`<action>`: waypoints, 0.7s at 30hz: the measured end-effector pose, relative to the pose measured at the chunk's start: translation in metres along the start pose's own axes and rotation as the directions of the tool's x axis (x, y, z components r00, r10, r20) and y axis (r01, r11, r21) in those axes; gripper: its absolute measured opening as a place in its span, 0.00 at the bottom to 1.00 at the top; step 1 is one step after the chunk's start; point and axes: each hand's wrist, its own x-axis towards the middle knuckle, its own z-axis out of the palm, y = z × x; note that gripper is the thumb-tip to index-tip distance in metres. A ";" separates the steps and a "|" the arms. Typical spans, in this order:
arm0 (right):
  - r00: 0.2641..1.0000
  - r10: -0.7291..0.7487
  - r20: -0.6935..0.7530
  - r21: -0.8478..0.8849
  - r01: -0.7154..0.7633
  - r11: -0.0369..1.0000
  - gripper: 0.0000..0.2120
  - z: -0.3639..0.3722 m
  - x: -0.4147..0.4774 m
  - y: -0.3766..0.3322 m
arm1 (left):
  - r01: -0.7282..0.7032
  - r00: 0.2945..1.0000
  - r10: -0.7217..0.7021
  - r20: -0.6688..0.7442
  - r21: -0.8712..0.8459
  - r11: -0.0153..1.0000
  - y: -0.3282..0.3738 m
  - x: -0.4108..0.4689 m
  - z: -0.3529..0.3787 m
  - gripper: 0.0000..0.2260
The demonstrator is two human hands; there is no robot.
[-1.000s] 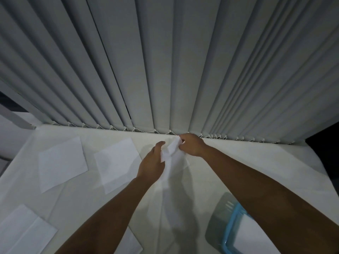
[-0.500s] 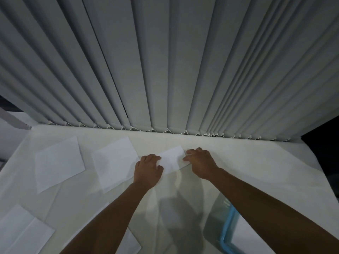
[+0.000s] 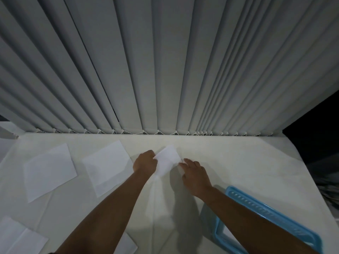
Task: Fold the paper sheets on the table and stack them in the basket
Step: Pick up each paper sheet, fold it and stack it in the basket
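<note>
Held one small folded sheet (image 3: 167, 160) in left hand (image 3: 145, 163), right hand (image 3: 195, 174) loose beside; flat sheets (image 3: 49, 169) left, basket (image 3: 271, 219) waiting.

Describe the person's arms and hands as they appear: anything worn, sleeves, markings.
Both arms are bare from the bottom edge of the frame to the fingers: no sleeves, gloves, watch or bracelet show. The left hand and right hand show no rings or markings, though the light is dim and the right hand is slightly blurred.
</note>
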 end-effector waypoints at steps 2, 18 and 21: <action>0.999 0.043 -0.019 0.107 -0.040 0.993 0.23 -0.001 -0.013 -0.004 | 0.020 0.999 -0.011 0.045 -0.200 0.980 0.004 -0.009 -0.005 0.03; 0.811 0.397 0.431 0.902 -0.371 -0.222 0.19 -0.042 -0.140 -0.005 | 0.238 0.960 0.127 0.251 -0.965 0.109 0.084 -0.165 0.002 0.03; 0.822 0.461 0.335 0.933 -0.223 -0.281 0.10 -0.042 -0.159 0.015 | 0.227 0.953 0.170 0.250 -0.963 0.144 0.093 -0.189 0.019 0.01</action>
